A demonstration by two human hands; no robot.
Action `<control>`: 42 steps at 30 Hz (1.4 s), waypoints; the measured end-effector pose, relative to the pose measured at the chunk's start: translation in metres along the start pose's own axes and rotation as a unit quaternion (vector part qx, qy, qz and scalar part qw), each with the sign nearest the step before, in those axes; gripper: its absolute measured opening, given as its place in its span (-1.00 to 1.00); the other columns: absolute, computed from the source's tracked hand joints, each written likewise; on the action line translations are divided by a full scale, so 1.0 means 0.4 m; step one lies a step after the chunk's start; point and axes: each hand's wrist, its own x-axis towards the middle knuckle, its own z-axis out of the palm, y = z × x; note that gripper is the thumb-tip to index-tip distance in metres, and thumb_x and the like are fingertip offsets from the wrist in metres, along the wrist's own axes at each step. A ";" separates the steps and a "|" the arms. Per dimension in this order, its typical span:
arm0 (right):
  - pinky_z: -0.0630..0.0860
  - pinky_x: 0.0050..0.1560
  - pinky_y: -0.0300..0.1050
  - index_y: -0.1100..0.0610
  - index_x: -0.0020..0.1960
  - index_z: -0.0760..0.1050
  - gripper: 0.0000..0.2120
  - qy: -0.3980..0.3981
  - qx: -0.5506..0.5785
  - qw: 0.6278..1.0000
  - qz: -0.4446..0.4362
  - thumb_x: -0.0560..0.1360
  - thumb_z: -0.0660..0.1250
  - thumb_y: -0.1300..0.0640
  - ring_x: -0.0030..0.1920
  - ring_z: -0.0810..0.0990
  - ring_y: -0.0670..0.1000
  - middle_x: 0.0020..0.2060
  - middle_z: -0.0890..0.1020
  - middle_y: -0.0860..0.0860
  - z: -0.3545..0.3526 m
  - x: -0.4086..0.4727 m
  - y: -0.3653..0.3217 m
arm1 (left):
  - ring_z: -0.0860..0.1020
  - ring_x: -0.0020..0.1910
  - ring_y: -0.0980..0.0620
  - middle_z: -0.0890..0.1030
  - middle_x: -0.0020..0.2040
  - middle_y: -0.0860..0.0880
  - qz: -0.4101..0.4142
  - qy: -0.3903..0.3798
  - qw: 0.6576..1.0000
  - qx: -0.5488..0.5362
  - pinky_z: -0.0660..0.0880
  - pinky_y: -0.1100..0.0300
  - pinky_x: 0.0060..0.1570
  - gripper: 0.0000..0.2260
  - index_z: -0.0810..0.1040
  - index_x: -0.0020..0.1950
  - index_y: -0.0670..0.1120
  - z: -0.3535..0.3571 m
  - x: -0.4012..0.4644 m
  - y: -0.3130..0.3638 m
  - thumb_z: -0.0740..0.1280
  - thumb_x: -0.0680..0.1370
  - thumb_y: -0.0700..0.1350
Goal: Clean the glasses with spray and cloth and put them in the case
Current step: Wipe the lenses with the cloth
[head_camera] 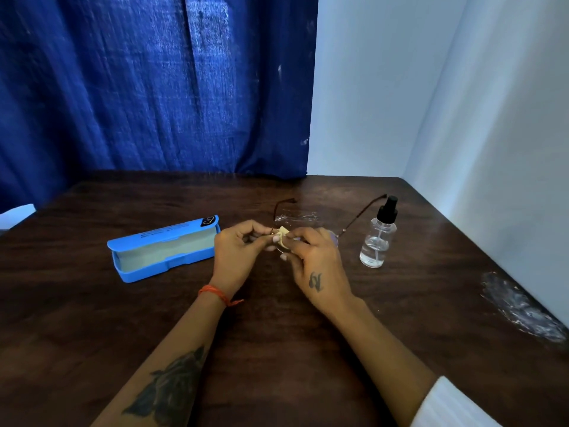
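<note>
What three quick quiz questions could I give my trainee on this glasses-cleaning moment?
1. True or false: the blue case lies open on the table.
2. Which stands closer to the spray bottle: A, left hand, or B, right hand?
3. What pale item is pinched against the glasses?

Key: 1 true. 2 B. 3 the cloth.

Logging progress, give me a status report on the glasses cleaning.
Both hands on thin-framed glasses, rubbing with small yellow cloth. Blue case open. Nothing blocking.
</note>
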 end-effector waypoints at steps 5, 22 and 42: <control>0.55 -0.25 -0.08 0.24 -0.18 0.65 -0.87 0.032 -0.056 0.998 0.000 0.28 0.51 0.26 -0.19 0.55 0.13 -0.23 0.63 0.10 -0.008 -0.002 0.001 | 0.64 -0.27 0.13 0.67 -0.30 0.08 0.006 -0.004 1.000 -0.001 0.58 0.31 -0.26 -0.86 0.61 -0.23 -0.09 0.001 0.002 0.002 0.43 0.37 -0.33; 0.38 -0.08 -0.16 0.27 -0.18 0.63 -0.90 0.046 -0.057 0.997 0.004 0.31 0.46 0.28 -0.19 0.55 0.13 -0.24 0.64 0.12 -0.010 0.004 -0.022 | 0.62 -0.30 0.15 0.67 -0.29 0.13 0.068 0.019 0.997 0.027 0.54 0.35 -0.25 -0.81 0.62 -0.17 -0.03 0.009 -0.011 0.013 0.39 0.42 -0.33; 0.53 -0.19 -0.07 0.26 -0.14 0.64 -0.82 0.039 -0.042 0.998 0.005 0.32 0.31 0.34 -0.21 0.56 0.14 -0.23 0.63 0.12 -0.004 0.006 -0.023 | 0.60 -0.21 0.18 0.62 -0.12 -0.12 0.115 0.064 0.988 0.084 0.51 0.42 -0.22 -0.85 0.61 -0.10 -0.11 0.005 -0.003 0.002 0.41 0.40 -0.32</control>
